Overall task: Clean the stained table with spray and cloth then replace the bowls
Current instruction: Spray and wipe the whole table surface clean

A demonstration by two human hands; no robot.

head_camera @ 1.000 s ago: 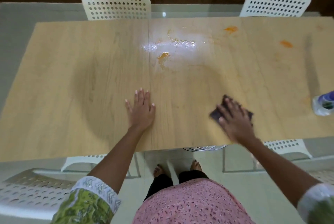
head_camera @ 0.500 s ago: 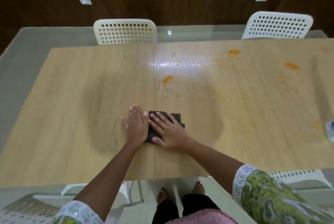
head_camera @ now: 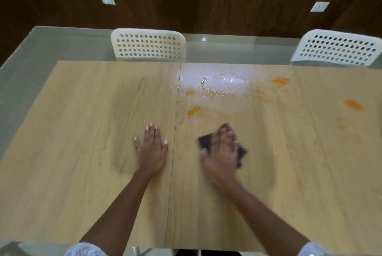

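A light wooden table (head_camera: 82, 131) fills the view. My right hand (head_camera: 222, 154) presses a dark cloth (head_camera: 205, 142) flat on the table, just right of the centre seam; the hand is blurred by motion. My left hand (head_camera: 152, 149) rests flat on the wood left of the seam, fingers straight. Beyond the cloth lie orange stains (head_camera: 193, 110) and a wet, shiny patch of spray (head_camera: 225, 84). More orange stains (head_camera: 353, 104) mark the right side. No bowls and no spray bottle are in view.
Two white perforated chairs (head_camera: 147, 46) (head_camera: 339, 49) stand at the table's far edge, against a dark wood wall. A pale floor runs along the left side.
My right hand has slid the cloth to the right, away from my left hand. The left hand has stayed in place. The camera has tilted up, and the bottle at the right edge is out of view.
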